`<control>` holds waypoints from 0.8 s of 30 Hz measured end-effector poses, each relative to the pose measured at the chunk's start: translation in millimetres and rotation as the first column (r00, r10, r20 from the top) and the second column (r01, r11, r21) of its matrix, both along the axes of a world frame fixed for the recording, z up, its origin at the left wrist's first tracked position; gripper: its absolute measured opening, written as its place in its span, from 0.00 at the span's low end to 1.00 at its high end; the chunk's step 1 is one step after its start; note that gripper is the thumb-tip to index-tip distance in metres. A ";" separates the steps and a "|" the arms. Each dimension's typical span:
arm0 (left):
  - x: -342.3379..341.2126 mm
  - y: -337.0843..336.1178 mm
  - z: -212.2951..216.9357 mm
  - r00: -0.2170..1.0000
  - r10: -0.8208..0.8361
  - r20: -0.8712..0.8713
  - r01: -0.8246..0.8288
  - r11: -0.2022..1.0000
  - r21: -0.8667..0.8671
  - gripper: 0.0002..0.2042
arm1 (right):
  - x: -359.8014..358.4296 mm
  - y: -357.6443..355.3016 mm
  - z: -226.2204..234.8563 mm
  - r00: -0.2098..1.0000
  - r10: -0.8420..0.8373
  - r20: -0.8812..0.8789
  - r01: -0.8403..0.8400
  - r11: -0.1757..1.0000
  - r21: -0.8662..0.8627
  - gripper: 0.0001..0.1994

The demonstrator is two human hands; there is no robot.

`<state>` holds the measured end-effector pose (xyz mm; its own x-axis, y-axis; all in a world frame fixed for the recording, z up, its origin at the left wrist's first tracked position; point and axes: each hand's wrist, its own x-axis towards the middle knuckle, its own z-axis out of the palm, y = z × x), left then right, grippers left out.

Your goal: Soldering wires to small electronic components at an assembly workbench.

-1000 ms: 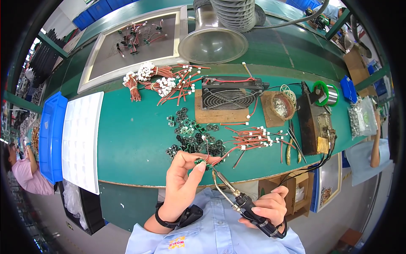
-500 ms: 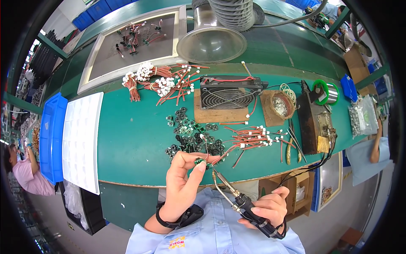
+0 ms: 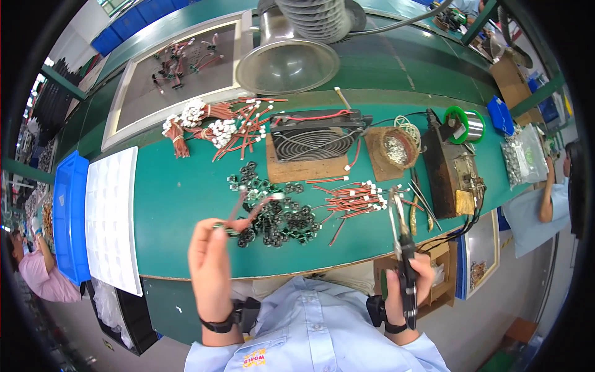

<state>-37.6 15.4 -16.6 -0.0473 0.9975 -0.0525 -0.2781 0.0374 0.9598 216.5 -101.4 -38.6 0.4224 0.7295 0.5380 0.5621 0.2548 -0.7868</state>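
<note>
We look down on a long green counter (image 3: 167,211), which runs across in front of the person. At its far left we find a pale-framed grey screen (image 3: 139,115) with dark parts and wires scattered over it. Nearer, at the left end, we see a white compartmented tray (image 3: 111,220) beside a blue bin (image 3: 71,220). A metal hood (image 3: 288,67) hangs beyond the middle. To the right we make out a dark metal box (image 3: 443,183), and between it and the tray a black fan (image 3: 313,141) on a wooden board.

Next in size we come to the hands. The right hand (image 3: 412,282) is closed around the handle of a soldering tool (image 3: 406,266), whose metal tip points away from the person, near the loose red wires (image 3: 353,201); we cannot tell whether the two touch. The left hand (image 3: 212,257) is blurred, its fingertips pinched on a small wired part (image 3: 253,215). We see that part held above the counter, just left of and partly over a heap of small dark components (image 3: 282,223), its red leads reaching rightward to a white connector (image 3: 277,196). The piece at the fingertips is too blurred for us to read.
</note>
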 end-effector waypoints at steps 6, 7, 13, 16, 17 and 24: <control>-79.0 5.2 -45.9 0.770 0.190 -0.609 -0.232 0.973 0.010 0.11 | -7.8 24.8 -16.3 0.934 0.016 -0.358 -0.109 0.965 -0.241 0.16; -80.7 6.4 -47.8 0.594 0.224 -0.773 -0.272 0.960 0.070 0.12 | -5.9 31.9 -21.6 0.972 0.036 -0.231 -0.092 0.968 -0.235 0.17; -51.9 -0.6 -19.1 0.348 0.441 -0.828 -0.207 0.897 0.391 0.13 | -9.2 75.4 -23.0 0.926 0.050 0.375 0.026 0.980 -0.195 0.14; -15.8 -11.2 -1.0 0.465 0.318 -0.827 -0.052 0.942 0.332 0.13 | -6.6 78.1 -27.7 0.904 0.072 0.421 0.027 0.974 -0.224 0.15; -6.9 -14.9 0.6 0.512 0.250 -0.822 0.027 0.952 0.306 0.13 | -6.1 78.5 -29.2 0.893 0.083 0.442 0.028 0.970 -0.240 0.15; 40.0 -19.6 4.0 0.609 -0.040 -0.792 0.351 0.909 0.224 0.13 | 1.2 72.3 -30.3 0.925 0.150 0.349 -0.074 0.972 -0.221 0.20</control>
<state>2.4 -4.2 -12.6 0.2843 0.9304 0.2313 0.5259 -0.3531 0.7738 217.7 -29.2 -68.9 0.1361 0.8689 0.4759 0.7944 0.1913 -0.5765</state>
